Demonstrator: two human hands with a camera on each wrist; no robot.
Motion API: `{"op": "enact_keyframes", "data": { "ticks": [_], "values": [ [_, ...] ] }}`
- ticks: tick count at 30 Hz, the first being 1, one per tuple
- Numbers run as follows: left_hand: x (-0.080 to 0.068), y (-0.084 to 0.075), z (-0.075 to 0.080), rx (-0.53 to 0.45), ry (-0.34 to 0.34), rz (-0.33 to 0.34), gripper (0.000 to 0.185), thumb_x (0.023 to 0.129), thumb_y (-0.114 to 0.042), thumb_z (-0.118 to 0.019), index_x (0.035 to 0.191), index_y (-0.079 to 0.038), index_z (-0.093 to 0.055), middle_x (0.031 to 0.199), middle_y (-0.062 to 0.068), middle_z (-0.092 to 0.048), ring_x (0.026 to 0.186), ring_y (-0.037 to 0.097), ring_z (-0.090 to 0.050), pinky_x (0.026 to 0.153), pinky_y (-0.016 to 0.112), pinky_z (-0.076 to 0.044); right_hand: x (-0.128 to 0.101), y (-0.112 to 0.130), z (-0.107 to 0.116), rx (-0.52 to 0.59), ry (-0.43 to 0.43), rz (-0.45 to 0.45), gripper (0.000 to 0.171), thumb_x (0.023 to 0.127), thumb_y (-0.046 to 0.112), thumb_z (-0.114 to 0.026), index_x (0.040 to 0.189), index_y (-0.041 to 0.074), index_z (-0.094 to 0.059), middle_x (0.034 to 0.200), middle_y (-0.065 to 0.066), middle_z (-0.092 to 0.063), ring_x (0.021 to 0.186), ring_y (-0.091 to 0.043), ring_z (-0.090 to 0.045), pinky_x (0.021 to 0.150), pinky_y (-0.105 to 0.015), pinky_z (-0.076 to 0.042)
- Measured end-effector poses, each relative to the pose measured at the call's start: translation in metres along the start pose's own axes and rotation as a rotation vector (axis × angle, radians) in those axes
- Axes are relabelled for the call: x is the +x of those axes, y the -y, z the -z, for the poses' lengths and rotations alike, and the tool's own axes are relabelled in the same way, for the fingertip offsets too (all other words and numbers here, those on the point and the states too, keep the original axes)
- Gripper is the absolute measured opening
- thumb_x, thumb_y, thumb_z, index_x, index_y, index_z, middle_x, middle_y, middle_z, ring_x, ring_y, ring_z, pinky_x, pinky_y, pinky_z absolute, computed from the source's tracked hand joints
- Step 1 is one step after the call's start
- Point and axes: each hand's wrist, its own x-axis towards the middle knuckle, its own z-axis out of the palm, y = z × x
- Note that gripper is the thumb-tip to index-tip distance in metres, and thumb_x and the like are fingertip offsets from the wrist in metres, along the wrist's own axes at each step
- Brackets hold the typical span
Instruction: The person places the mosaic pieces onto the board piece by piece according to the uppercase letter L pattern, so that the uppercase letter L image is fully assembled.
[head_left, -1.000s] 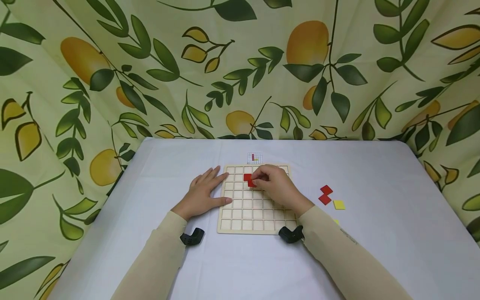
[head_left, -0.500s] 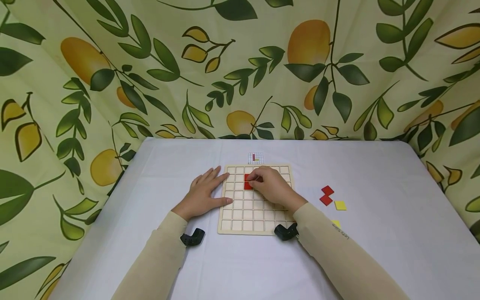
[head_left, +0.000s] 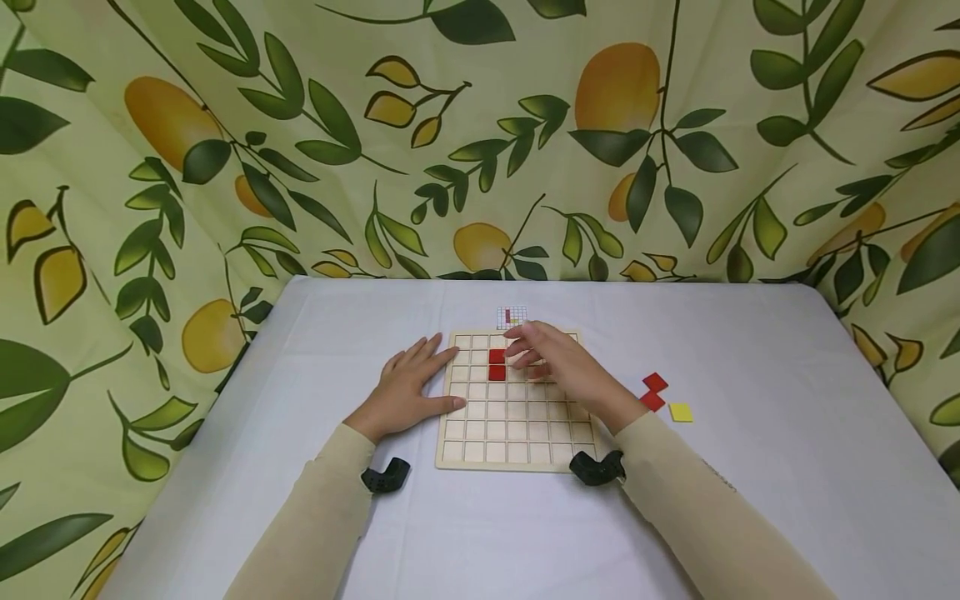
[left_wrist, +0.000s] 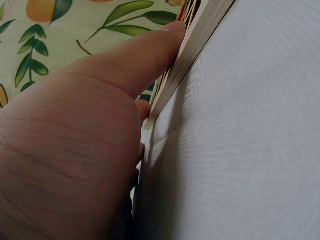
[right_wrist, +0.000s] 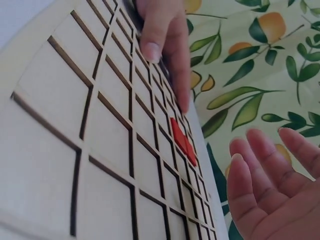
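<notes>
A wooden grid board [head_left: 517,432] lies on the table, its square cells edged by thin ridges. Two red square tiles sit in neighbouring cells of one column, the upper tile [head_left: 497,356] directly beyond the lower tile [head_left: 497,372]. My left hand [head_left: 405,387] rests at the board's left edge, thumb and fingers spread and touching the rim; the left wrist view shows the thumb [left_wrist: 145,55] on that edge. Over the board, just right of the red tiles, my right hand [head_left: 566,367] is raised with loose fingers. In the right wrist view its fingers [right_wrist: 267,172] hold nothing.
A small card [head_left: 512,317] printed with a coloured grid lies beyond the board. To the right are two loose red tiles, one farther tile [head_left: 655,382] and one nearer tile [head_left: 652,402], and a yellow tile [head_left: 681,412]. A patterned curtain [head_left: 480,167] hangs behind the table.
My right hand has let go of the lower red tile, tilted in its fingers at first and now flat in its cell. It has lifted rightward, fingers loosening. The left hand stays put.
</notes>
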Motion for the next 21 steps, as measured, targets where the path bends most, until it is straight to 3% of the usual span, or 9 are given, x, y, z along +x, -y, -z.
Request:
{"op": "enact_keyframes", "data": {
  "ticks": [7,15,21],
  "values": [
    [0.000,0.000,-0.002,-0.013,-0.006,0.003,0.094,0.093,-0.065,-0.077,0.169,-0.021,-0.045,0.180,0.006,-0.018,0.166,0.030,-0.009,0.128,0.058,-0.003,-0.023,0.003,0.027,0.094,0.013,0.131,0.070,0.119,0.054,-0.026,0.155,0.002,-0.055,0.138,-0.018,-0.067,0.122,-0.037,-0.066,0.104,-0.056,-0.053],
    [0.001,-0.001,-0.003,0.003,0.000,0.021,0.095,0.093,-0.065,-0.077,0.170,-0.021,-0.043,0.181,0.005,-0.017,0.166,0.030,-0.007,0.128,0.059,-0.003,-0.049,-0.002,0.060,0.150,-0.028,0.209,0.079,0.117,0.059,-0.017,0.157,-0.001,-0.049,0.142,-0.025,-0.062,0.125,-0.041,-0.061,0.098,-0.044,-0.055],
    [0.001,-0.001,-0.003,0.005,-0.006,0.026,0.095,0.092,-0.065,-0.078,0.170,-0.022,-0.044,0.181,0.005,-0.017,0.166,0.030,-0.007,0.128,0.059,-0.003,-0.069,-0.014,0.088,0.191,-0.069,0.233,0.072,0.117,0.056,-0.018,0.157,0.005,-0.050,0.143,-0.026,-0.058,0.129,-0.042,-0.057,0.100,-0.039,-0.051]
  ]
}}
